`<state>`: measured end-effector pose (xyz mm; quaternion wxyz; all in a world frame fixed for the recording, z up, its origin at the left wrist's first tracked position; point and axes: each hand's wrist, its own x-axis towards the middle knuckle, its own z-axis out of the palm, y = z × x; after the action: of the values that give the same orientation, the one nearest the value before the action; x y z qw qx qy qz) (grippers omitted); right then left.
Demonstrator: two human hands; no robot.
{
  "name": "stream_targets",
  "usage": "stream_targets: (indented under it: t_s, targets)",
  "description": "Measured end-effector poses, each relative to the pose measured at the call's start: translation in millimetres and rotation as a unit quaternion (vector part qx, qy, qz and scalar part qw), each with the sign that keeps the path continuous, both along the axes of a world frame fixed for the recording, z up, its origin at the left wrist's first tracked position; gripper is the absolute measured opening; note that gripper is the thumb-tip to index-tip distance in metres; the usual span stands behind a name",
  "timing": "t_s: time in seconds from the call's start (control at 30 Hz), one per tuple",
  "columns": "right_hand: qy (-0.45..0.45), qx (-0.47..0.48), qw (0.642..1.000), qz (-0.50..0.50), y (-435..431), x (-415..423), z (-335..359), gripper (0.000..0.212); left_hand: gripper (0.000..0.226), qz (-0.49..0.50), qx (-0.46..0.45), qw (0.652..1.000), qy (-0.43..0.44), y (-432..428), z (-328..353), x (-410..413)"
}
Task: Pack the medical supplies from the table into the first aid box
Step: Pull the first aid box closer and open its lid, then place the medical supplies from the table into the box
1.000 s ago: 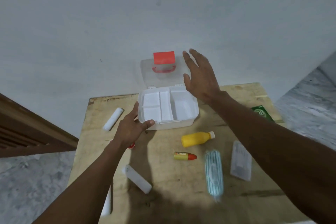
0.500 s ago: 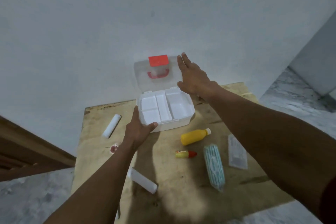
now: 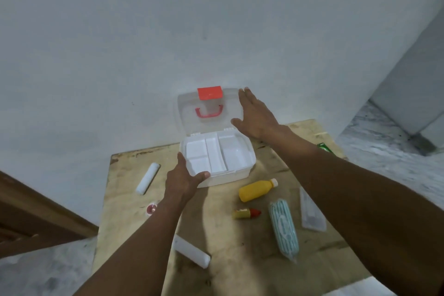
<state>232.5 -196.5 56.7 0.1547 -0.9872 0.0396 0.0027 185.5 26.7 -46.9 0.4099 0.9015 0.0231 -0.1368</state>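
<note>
The white first aid box stands open at the table's far side, its clear lid with a red latch and red handle upright against the wall. Its white tray compartments hold nothing. My left hand grips the box's near left corner, thumb over the rim. My right hand rests flat with straight fingers on the lid's right edge. On the table lie a yellow bottle, a small yellow-and-red tube, a striped packet, a clear flat packet and two white rolls.
The wooden table stands against a white wall. A small red-and-white round item lies by my left wrist. A green package peeks out behind my right forearm. A dark wooden frame is at the left, grey floor on both sides.
My right hand has moved onto the lid's right edge and now lies against it. My left hand has closed on the box's near left corner. The view has shifted slightly.
</note>
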Motion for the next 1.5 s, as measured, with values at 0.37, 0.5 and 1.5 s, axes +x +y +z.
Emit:
stream_targets:
  t_s: [0.37,0.5,1.5]
  targets:
    - [0.012,0.069,0.977,-0.202,-89.5,-116.7,-68.3,0.048,0.115,0.011,0.052,0.998,-0.02,-13.1,2.0,-7.8]
    - [0.024,0.026,0.966,-0.256,-138.5,-130.7,-84.5,0.04,0.118,0.049,0.035,0.998,-0.029,-16.8,-5.5,-12.3]
    - [-0.017,0.067,0.995,-0.073,-56.9,-72.5,-24.9,0.06,0.108,0.083,-0.064,0.994,-0.029,-21.3,5.2,-19.5]
